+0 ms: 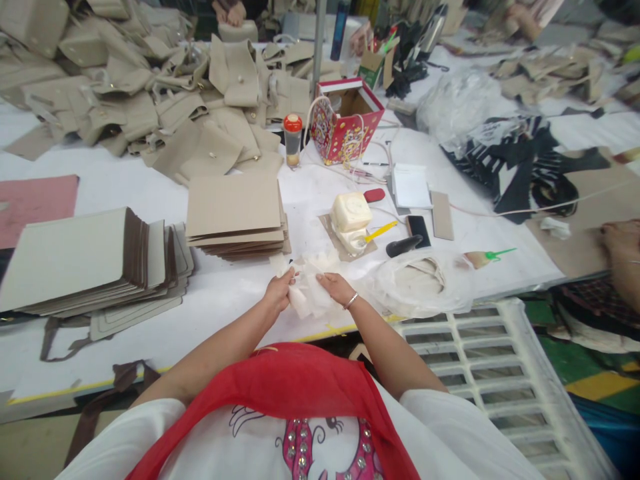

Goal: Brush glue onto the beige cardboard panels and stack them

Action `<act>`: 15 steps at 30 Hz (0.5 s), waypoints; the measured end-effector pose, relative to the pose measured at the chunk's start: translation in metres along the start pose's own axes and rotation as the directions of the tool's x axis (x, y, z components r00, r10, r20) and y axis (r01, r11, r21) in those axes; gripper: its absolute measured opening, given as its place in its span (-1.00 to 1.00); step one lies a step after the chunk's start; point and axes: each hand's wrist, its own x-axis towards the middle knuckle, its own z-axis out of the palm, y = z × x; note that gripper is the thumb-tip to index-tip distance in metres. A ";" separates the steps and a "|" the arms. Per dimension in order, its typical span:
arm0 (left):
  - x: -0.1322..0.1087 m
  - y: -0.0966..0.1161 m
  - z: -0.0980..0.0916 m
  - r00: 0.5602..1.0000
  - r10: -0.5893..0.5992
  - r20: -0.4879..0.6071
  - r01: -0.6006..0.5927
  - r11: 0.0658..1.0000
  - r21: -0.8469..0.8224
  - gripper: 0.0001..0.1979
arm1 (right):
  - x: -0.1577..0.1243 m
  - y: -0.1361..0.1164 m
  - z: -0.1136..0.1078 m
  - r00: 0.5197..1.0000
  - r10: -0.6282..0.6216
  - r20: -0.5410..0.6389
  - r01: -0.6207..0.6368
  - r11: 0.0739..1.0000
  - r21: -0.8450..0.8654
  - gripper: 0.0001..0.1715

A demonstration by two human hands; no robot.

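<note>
Near the table's front edge, my left hand [280,291] pinches crumpled thin whitish sheets [309,293] that look like tissue paper. The fingers of my right hand [337,289] are closed on the other side of the same bundle. Just beyond my left hand is a stack of beige panels [233,205]. A cream-coloured tub [351,212] with a yellow stick [381,231] leaning by it stands ahead of my right hand, on a beige scrap. Right of that hand lies a clear plastic bag [383,283] with pale material inside.
Stacked grey panels [70,250] stand at left, and beige bag pieces [120,80] are heaped behind. Further back are a red patterned box [350,123] and a red-topped jar [293,140]. A phone [419,230] lies right of the tub. Another person's arm [625,250] is at far right.
</note>
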 end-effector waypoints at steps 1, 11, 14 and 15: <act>0.002 0.000 -0.003 0.999 0.000 -0.036 0.000 1.000 0.006 -0.71 | 0.001 0.001 -0.001 1.000 -0.010 0.003 0.010 1.000 0.013 -0.55; -0.001 0.020 -0.031 0.996 -0.093 -0.001 0.093 0.996 -0.017 -0.86 | 0.000 0.005 -0.013 0.996 0.078 -0.031 -0.075 0.992 0.102 -0.64; -0.019 0.016 -0.022 0.907 -0.205 0.369 0.193 0.979 0.070 -0.76 | -0.003 0.002 0.000 0.996 0.082 -0.019 -0.083 0.996 -0.025 -0.60; -0.023 0.014 -0.017 0.871 -0.226 0.436 0.199 0.974 0.107 -0.72 | -0.004 0.001 0.005 0.997 0.077 -0.011 -0.077 0.994 -0.082 -0.59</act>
